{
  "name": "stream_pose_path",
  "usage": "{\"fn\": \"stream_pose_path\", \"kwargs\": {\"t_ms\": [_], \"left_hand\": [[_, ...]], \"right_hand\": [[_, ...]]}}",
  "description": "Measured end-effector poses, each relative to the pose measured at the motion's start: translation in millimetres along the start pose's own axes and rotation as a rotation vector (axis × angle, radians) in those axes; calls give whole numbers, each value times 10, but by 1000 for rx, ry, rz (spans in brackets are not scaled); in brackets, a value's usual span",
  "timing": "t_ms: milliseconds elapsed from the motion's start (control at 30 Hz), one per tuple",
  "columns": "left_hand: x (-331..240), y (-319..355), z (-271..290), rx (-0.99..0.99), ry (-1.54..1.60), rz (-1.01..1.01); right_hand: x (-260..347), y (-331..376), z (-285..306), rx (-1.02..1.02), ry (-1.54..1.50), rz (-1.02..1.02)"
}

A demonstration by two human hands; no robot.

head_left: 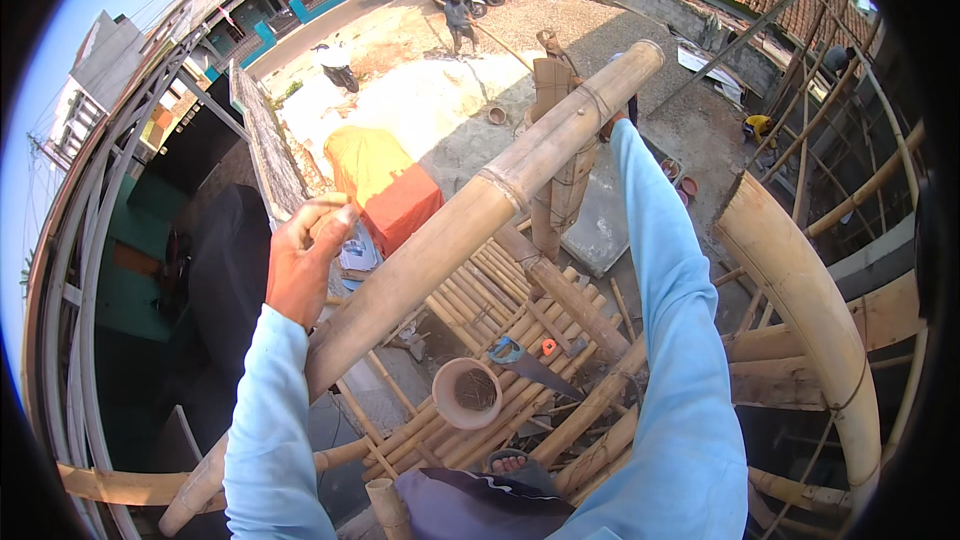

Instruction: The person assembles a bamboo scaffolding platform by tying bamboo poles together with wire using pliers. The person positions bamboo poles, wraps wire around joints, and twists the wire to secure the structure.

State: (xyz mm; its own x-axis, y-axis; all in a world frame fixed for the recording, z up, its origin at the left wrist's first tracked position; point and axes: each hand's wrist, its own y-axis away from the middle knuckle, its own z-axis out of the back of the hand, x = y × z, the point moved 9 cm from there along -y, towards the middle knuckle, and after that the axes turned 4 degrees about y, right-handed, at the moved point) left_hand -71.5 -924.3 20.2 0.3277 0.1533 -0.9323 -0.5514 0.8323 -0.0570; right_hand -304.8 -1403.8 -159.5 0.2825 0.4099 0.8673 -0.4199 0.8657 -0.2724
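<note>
A thick bamboo pole [420, 260] runs slantwise in front of me, from lower left up to its cut end at the upper right. My left hand [305, 255] is raised just left of it, fingers curled and pressed together; anything between them is too small to make out. My right arm stretches forward, and my right hand [616, 124] is at the pole's right side near the far end, its fingers mostly hidden. Beneath that end stands an upright bamboo post [553, 90] with bindings round it.
Below lies a platform of bamboo poles [490, 285] with a handsaw [535, 368], an orange tape measure [549, 347] and a bucket [467, 393]. A curved bamboo piece [800, 290] rises at right. An orange cover [380, 185] lies beyond. A person [460, 22] stands on the ground ahead.
</note>
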Motion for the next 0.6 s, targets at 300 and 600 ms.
{"fn": "stream_pose_path", "kwargs": {"t_ms": [300, 600], "left_hand": [[-181, -1359, -2256, 357, -217, -166], [-373, -1361, -2023, 250, -155, -269]], "right_hand": [[-280, 470, 96, -91, -131, -353], [490, 2317, 325, -635, -915, -341]]}}
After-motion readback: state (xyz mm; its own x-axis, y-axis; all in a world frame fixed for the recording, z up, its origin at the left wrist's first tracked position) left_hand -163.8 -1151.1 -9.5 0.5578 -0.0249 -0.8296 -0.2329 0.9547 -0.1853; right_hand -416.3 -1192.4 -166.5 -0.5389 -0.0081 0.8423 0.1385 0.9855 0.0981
